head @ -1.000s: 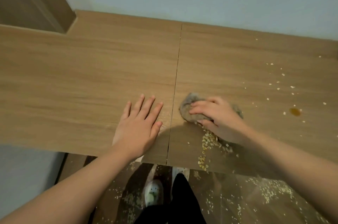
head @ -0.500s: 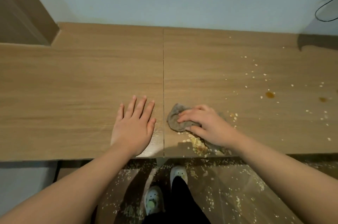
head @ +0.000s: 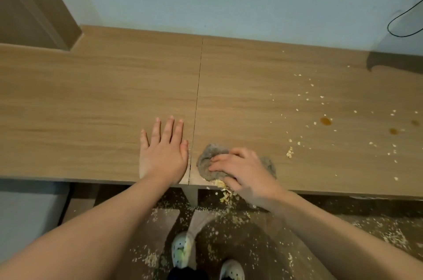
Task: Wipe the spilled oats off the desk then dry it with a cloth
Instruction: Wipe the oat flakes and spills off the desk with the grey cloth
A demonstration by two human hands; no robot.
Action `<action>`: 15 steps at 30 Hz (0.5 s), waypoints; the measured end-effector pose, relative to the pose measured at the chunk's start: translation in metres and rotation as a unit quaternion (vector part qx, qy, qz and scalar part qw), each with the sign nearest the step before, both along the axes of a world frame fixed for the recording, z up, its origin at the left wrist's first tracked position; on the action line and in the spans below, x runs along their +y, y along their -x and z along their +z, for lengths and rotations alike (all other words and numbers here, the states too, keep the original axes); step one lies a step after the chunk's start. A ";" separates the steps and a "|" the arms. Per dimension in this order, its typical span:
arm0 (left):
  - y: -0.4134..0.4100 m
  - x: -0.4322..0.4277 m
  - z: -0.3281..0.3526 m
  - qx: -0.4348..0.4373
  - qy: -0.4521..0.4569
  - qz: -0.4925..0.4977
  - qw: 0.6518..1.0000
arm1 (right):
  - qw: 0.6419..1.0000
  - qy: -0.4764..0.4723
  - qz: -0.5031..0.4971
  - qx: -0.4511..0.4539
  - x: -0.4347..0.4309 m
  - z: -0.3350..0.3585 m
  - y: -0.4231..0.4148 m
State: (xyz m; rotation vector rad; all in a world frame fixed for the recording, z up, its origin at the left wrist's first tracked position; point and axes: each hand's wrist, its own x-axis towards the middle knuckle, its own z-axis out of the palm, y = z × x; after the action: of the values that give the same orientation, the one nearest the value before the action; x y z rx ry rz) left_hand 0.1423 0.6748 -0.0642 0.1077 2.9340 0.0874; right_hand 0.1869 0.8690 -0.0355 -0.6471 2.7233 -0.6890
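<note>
Oats [head: 290, 152] and amber drops [head: 325, 121] dot the desk [head: 103, 96] at right. My left hand [head: 163, 156] lies flat, fingers straight; my right hand [head: 245, 169] grips the grey cloth [head: 206, 160] at the front edge, lower centre.

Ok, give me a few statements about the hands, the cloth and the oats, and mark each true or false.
1. The left hand lies flat on the desk, holding nothing. True.
2. The right hand holds a grey cloth at the back by the wall. False: the cloth is at the desk's front edge.
3. A bunch of oats sits at the edge beside the cloth. True.
4. The desk's right side is free of oats. False: scattered oats and brown spots remain there.
5. The floor has fallen oats on it. True.
</note>
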 end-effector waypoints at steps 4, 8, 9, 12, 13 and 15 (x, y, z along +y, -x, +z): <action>-0.006 0.008 0.000 -0.004 0.001 0.047 0.999 | 0.999 -0.016 -0.009 0.039 0.021 -0.003 0.010; -0.011 0.015 -0.002 -0.012 -0.021 0.093 0.995 | 0.989 -0.004 -0.127 0.074 0.021 -0.007 0.004; -0.011 0.016 -0.002 -0.010 -0.022 0.095 0.995 | 0.992 0.001 -0.109 0.066 0.017 -0.007 -0.002; -0.011 0.017 -0.002 0.000 -0.017 0.096 0.995 | 0.999 0.007 0.024 0.033 0.017 -0.007 -0.019; -0.012 0.017 -0.002 0.005 -0.015 0.096 0.995 | 0.998 -0.009 0.053 0.021 0.021 -0.003 -0.018; -0.013 0.017 -0.003 0.017 -0.012 0.094 0.995 | 0.997 -0.039 0.058 0.021 0.029 0.000 -0.004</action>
State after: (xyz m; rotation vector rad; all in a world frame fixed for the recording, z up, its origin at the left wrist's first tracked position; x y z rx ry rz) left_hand 0.1557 0.6920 -0.0670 -0.1650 2.9710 0.1489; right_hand 0.1907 0.8984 -0.0359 -0.8023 2.7100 -0.5453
